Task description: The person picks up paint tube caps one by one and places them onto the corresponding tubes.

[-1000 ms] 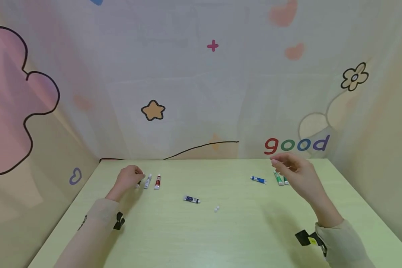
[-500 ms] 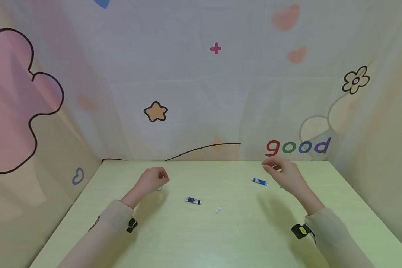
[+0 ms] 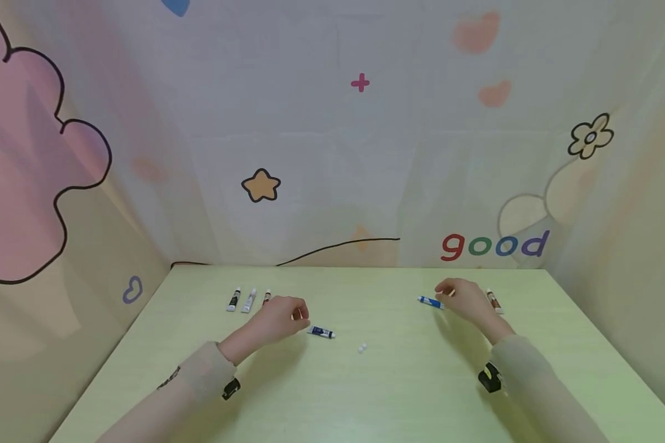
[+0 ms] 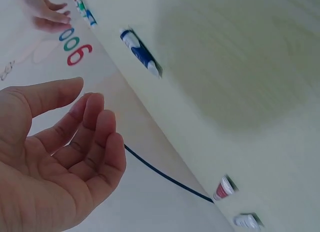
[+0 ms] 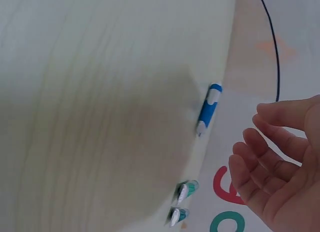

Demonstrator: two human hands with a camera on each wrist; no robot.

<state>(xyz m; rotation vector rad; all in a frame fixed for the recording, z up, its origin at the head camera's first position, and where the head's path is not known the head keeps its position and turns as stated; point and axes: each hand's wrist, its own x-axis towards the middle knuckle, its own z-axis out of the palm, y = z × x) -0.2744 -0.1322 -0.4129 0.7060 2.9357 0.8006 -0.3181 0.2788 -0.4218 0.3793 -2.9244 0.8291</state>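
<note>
My left hand point(image 3: 274, 319), loosely curved and holding nothing, hovers beside a dark blue paint tube point(image 3: 321, 332). In the left wrist view that tube point(image 4: 140, 52) lies apart from the fingers point(image 4: 106, 124). My right hand point(image 3: 467, 303) is just above a bright blue paint tube point(image 3: 429, 302). Its fingers point(image 5: 252, 157) are bent with a gap to the thumb, and nothing is between them in the right wrist view. Two green paint tubes point(image 5: 186, 191) lie close by, hidden behind this hand in the head view.
Black point(image 3: 233, 299), white point(image 3: 249, 301) and red point(image 3: 266, 297) paint tubes lie in a row at the back left. A brown-labelled tube point(image 3: 494, 301) is at the back right. Small white pieces point(image 3: 362, 348) sit mid-table. A printed curtain point(image 3: 310, 135) closes off the table's back.
My left hand has moved right from the black tube, past the white and red ones, to the dark blue tube. My right hand has come left and lower, to the bright blue tube.
</note>
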